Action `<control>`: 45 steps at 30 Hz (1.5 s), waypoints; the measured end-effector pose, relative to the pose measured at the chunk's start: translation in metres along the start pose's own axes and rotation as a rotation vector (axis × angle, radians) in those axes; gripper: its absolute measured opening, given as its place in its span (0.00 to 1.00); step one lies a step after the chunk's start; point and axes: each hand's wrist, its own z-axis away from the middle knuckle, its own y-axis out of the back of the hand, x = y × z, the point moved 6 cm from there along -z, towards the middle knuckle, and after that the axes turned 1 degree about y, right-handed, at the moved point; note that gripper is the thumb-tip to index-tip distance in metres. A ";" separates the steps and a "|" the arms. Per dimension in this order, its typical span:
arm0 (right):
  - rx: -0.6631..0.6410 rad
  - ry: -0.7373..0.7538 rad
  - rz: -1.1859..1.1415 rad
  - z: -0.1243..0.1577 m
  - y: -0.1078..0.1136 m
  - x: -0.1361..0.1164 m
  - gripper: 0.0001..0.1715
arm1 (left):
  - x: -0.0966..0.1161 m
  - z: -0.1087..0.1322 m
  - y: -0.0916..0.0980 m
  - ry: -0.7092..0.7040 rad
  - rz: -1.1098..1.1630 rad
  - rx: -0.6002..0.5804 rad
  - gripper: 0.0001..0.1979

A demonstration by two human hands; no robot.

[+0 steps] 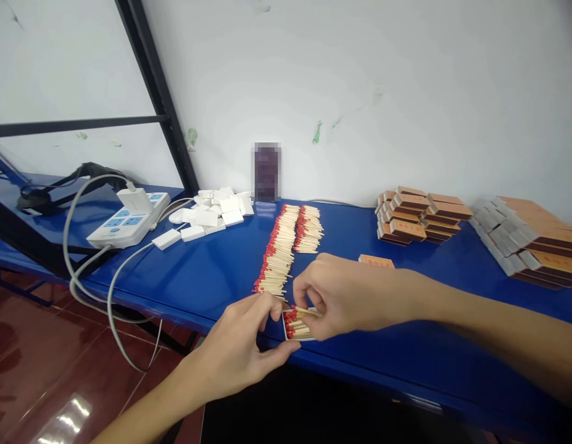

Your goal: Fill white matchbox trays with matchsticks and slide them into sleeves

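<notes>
A small white matchbox tray [298,325] with red-tipped matches in it sits at the near edge of the blue table [211,277]. My left hand [239,348] pinches the tray's left end between thumb and fingers. My right hand [345,296] is curled over the tray's right side, fingertips closed on the matches in it. Just behind the hands lie two long rows of loose red-tipped matches [286,246]. An orange matchbox sleeve [376,261] lies flat behind my right hand.
A heap of white empty trays [216,209] is at the back left. A white power strip [128,219] with grey cables is further left. Stacks of orange matchboxes [419,216] and a larger pile [530,240] stand at the right. A dark blurred object [266,171] leans on the wall.
</notes>
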 end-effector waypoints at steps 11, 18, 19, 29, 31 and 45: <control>-0.078 0.036 -0.006 0.000 -0.012 -0.008 0.06 | 0.006 -0.003 0.001 -0.083 0.054 -0.045 0.09; -0.090 0.034 0.016 0.004 -0.005 -0.003 0.06 | 0.009 -0.004 -0.001 -0.144 0.068 -0.037 0.09; -0.105 0.051 0.009 0.004 -0.005 -0.002 0.06 | 0.009 -0.004 -0.001 -0.147 0.066 -0.037 0.10; -0.120 0.094 0.015 -0.001 -0.002 0.004 0.06 | 0.009 0.000 -0.002 -0.144 -0.015 -0.102 0.05; -0.171 0.112 -0.038 -0.001 -0.005 0.003 0.07 | 0.009 0.000 -0.003 -0.154 -0.027 -0.103 0.07; -0.126 0.084 -0.012 -0.005 -0.001 0.010 0.06 | 0.008 0.000 -0.002 -0.154 -0.021 -0.091 0.06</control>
